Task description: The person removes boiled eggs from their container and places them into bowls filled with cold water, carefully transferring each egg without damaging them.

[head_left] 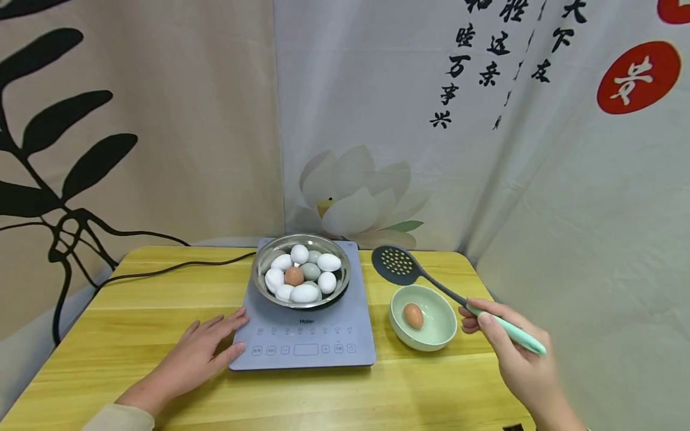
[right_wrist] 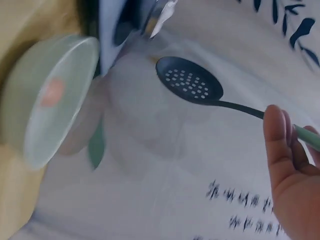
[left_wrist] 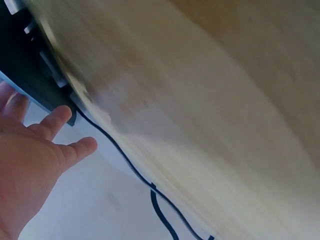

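My right hand grips the mint-green handle of a slotted spoon, whose dark perforated head hangs above the table behind the green bowl. Inside that bowl lies one brown egg. My left hand has its fingers extended, with the fingertips at the left edge of the grey induction cooktop. On the cooktop a steel bowl holds several white and greenish eggs and one brown egg. In the right wrist view the spoon head carries nothing.
A black power cord runs from the cooktop over the table's left side. The wooden table ends at a curtain printed with leaves, a lotus and characters. A small dark object shows at the bottom right.
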Action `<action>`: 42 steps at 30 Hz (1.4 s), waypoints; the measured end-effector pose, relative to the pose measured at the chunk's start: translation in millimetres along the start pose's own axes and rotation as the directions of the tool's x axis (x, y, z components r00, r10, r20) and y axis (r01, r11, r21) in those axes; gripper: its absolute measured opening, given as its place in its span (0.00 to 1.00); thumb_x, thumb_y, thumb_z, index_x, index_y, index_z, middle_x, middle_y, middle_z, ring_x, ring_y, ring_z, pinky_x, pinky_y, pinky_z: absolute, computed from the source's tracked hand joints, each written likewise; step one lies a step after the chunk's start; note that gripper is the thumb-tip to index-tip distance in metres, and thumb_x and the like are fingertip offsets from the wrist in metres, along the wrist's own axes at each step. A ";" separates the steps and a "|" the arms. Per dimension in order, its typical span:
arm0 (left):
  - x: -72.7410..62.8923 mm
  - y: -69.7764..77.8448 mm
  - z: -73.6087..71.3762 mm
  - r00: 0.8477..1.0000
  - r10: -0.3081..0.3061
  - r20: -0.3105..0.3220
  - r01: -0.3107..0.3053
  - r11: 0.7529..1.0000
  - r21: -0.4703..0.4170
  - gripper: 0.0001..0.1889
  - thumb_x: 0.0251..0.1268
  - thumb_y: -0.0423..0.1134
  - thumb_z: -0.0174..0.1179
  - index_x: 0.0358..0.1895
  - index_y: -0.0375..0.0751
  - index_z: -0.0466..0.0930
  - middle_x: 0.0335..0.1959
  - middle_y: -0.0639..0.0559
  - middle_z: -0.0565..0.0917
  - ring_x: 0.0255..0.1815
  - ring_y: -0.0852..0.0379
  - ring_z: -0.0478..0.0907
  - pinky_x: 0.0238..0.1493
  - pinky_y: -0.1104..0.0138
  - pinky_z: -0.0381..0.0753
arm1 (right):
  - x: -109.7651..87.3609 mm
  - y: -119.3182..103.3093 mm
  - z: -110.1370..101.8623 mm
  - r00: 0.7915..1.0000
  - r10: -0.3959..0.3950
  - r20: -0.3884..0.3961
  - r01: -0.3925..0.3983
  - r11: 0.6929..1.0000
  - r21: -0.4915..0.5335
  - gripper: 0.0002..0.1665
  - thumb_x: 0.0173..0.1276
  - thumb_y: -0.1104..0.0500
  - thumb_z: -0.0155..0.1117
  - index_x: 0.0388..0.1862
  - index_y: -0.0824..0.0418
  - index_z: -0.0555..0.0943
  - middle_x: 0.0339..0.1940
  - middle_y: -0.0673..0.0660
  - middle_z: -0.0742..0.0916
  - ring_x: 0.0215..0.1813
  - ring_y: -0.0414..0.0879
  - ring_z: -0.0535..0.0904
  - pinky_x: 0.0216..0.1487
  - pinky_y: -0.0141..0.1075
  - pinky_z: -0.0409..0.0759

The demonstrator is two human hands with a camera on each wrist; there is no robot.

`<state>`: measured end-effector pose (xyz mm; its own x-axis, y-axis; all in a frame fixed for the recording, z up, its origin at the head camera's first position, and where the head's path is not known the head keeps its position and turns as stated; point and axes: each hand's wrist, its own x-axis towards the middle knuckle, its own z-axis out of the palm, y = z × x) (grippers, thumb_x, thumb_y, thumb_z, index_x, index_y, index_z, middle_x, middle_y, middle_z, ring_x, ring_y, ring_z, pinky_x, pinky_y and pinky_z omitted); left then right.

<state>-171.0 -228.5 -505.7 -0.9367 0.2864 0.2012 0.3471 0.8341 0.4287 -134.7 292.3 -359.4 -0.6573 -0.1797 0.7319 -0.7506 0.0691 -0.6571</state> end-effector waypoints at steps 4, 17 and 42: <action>-1.5 -1.9 0.3 1.000 -0.007 0.001 0.007 1.000 0.002 0.30 0.79 0.60 0.60 0.77 0.56 0.75 0.83 0.53 0.71 0.77 0.28 0.73 0.71 0.21 0.60 | 27.7 11.3 25.5 0.990 -0.087 0.110 0.078 0.994 0.082 0.20 0.70 0.88 0.47 0.56 0.88 0.79 0.50 0.59 0.94 0.47 0.45 0.93 0.53 0.34 0.91; 0.9 1.4 -0.5 1.000 -0.010 0.008 0.010 1.000 0.009 0.30 0.79 0.61 0.59 0.77 0.57 0.75 0.82 0.54 0.72 0.77 0.30 0.73 0.71 0.22 0.61 | 66.4 47.0 73.0 0.940 0.118 0.319 -0.140 0.989 0.047 0.15 0.77 0.78 0.55 0.57 0.81 0.83 0.49 0.43 0.93 0.44 0.44 0.92 0.48 0.41 0.93; -0.1 0.1 0.3 1.000 -0.015 -0.002 0.015 1.000 0.017 0.30 0.79 0.62 0.59 0.77 0.57 0.76 0.82 0.55 0.73 0.77 0.30 0.73 0.72 0.21 0.61 | 91.7 88.8 55.6 0.777 0.473 0.415 -0.581 0.792 0.187 0.25 0.88 0.54 0.51 0.62 0.75 0.82 0.45 0.60 0.95 0.41 0.44 0.92 0.46 0.38 0.92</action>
<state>-170.9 -228.2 -505.9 -0.9419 0.2728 0.1960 0.3318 0.8465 0.4164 -257.9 227.3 -360.7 -0.8377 -0.5144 0.1834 -0.1998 -0.0238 -0.9795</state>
